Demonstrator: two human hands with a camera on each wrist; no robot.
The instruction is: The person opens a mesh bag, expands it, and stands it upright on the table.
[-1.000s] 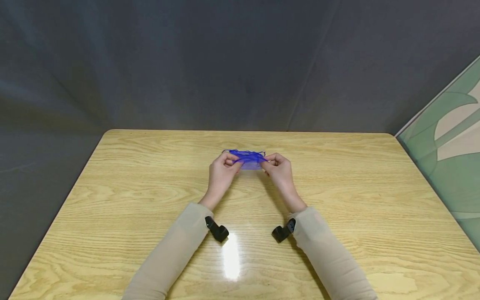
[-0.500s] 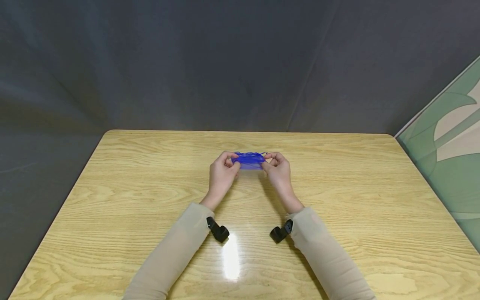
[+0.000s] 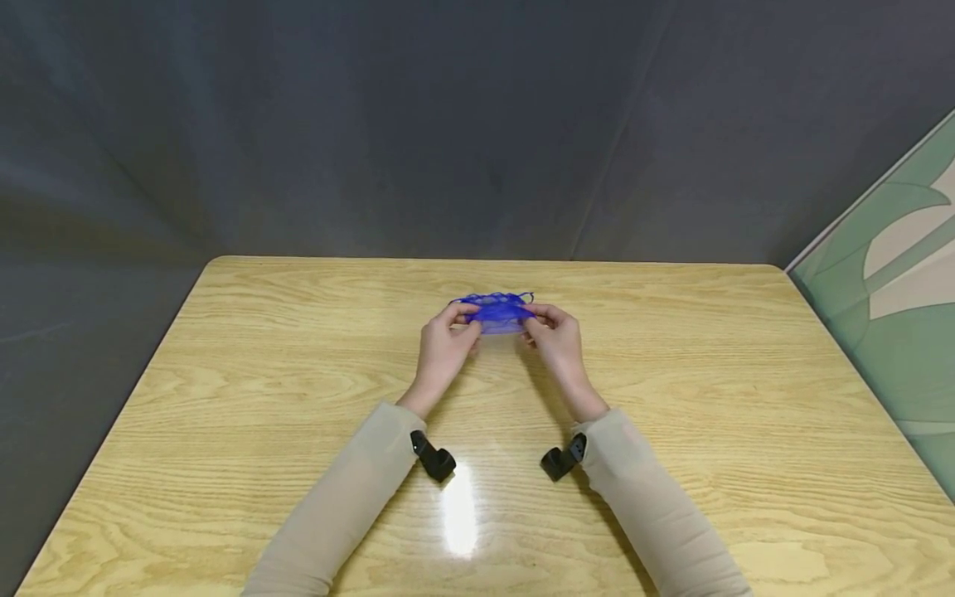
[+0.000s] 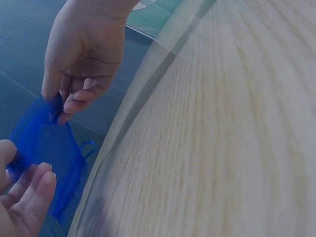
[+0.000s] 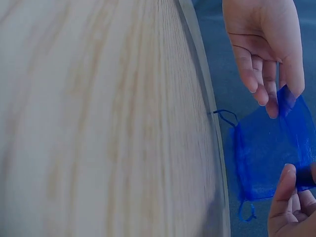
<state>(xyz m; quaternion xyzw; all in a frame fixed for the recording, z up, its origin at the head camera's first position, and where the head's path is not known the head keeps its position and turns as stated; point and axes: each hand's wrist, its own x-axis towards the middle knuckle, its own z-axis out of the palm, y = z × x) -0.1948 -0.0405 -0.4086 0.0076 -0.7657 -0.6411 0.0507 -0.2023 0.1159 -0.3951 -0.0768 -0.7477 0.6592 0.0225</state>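
A sheer blue drawstring pouch is stretched between my two hands above the table. My left hand pinches its left side between thumb and fingers. At the opposite side, my right hand pinches the fabric the same way. The gathered drawstring edge faces away from me, with thin cord loops sticking out at both ends. Seen from the right wrist, the pouch is spread fairly flat and see-through, a cord loop at each end of the gathered edge. In the left wrist view, thumb tips show darkly through the fabric.
The wood-grain table spreads around both arms, with a bright light reflection near its front. A dark grey curtain stands behind it. A green-and-white patterned panel is at the right. Black wrist cameras sit on both sleeves.
The pouch's drawstring edge was drawn in toward the fingers half a second ago and now extends farther away from me. Both hands have shifted only slightly and keep their pinch.
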